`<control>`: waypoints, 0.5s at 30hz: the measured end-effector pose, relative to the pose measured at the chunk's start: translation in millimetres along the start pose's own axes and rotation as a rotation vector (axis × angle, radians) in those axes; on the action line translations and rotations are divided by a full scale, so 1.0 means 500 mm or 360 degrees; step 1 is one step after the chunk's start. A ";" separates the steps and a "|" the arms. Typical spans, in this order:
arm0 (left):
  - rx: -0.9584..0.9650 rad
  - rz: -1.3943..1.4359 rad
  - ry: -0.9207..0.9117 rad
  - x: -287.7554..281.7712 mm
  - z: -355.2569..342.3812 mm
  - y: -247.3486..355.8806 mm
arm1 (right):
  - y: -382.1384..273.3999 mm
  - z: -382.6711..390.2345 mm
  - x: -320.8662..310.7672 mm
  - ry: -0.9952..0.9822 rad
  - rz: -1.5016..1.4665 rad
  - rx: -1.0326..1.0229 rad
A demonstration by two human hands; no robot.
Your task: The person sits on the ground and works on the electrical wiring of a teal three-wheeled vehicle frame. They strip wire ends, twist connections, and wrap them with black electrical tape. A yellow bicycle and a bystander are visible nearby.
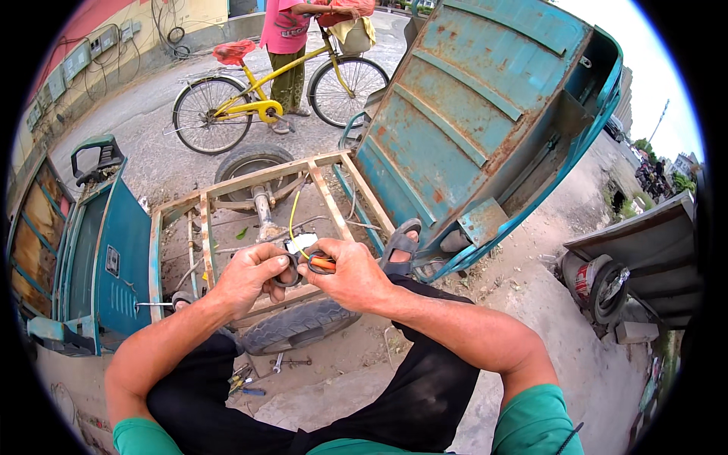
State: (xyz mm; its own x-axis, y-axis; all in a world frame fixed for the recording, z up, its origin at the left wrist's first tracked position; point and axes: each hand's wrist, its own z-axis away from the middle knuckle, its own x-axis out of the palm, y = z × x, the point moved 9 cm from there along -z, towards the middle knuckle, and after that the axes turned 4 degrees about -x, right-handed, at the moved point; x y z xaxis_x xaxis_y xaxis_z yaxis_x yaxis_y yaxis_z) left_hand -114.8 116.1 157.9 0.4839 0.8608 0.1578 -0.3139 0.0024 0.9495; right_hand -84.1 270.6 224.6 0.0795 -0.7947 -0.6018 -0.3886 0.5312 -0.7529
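Note:
My two hands meet over the near part of a bare metal cart frame (pixel 331 199), fingers closed. Between the thumb and fingers of my left hand (pixel 254 274) is a dark, rounded piece (pixel 288 274), its kind unclear. My right hand (pixel 350 274) grips an orange-and-black-handled tool (pixel 323 263); its working end is hidden. A thin yellow wire (pixel 294 208) runs from the frame down to my fingers. Just beyond my fingertips shows a small white piece (pixel 302 243); whether I touch it, I cannot tell.
A rusty teal cart bed (pixel 455 114) stands tilted up at the right. Tyres (pixel 303 327) flank the frame. Spanners (pixel 278 362) and other hand tools (pixel 244 379) lie between my legs. A teal cab part (pixel 121 258) stands left. Beyond, a person (pixel 284 45) holds a yellow bicycle (pixel 265 110).

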 end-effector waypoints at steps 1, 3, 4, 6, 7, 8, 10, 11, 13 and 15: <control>-0.0007 0.0040 0.0014 0.009 -0.003 0.003 | 0.004 0.002 -0.005 0.0039 0.0009 0.0007; -0.0027 0.0032 0.0003 0.021 -0.002 0.008 | 0.009 0.008 -0.009 0.0104 0.0010 0.0021; -0.0036 0.0030 0.0000 0.025 -0.002 0.010 | 0.003 0.009 -0.011 0.0117 0.0050 -0.0033; -0.0016 0.0020 -0.0006 0.027 -0.001 0.011 | -0.011 0.012 -0.013 0.0141 0.0126 -0.0134; 0.0002 0.0001 -0.0005 0.025 -0.001 0.011 | -0.015 0.012 -0.010 0.0097 0.0164 -0.0117; 0.0015 -0.0017 -0.0014 0.027 -0.001 0.011 | -0.021 0.013 -0.013 0.0106 0.0206 -0.0135; 0.0021 0.0007 -0.0033 0.035 -0.003 0.019 | -0.033 0.010 -0.022 0.0116 0.0291 -0.0177; 0.0039 0.0011 -0.0084 0.043 -0.006 0.027 | -0.014 0.005 -0.022 0.0111 0.0321 -0.0122; -0.0036 0.0036 -0.0096 0.028 0.019 0.024 | -0.017 -0.004 -0.038 0.0226 0.0312 -0.0114; 0.0022 0.0050 -0.0138 0.041 0.024 0.038 | -0.001 -0.005 -0.061 0.0303 0.0188 -0.0028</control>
State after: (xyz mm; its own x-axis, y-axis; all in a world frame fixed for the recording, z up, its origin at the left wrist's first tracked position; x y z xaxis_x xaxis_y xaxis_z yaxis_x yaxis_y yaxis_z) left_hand -100.9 127.9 182.7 0.5432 0.8130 0.2097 -0.3190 -0.0311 0.9472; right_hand -88.6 294.0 244.2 -0.1416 -0.7692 -0.6232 -0.4009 0.6201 -0.6743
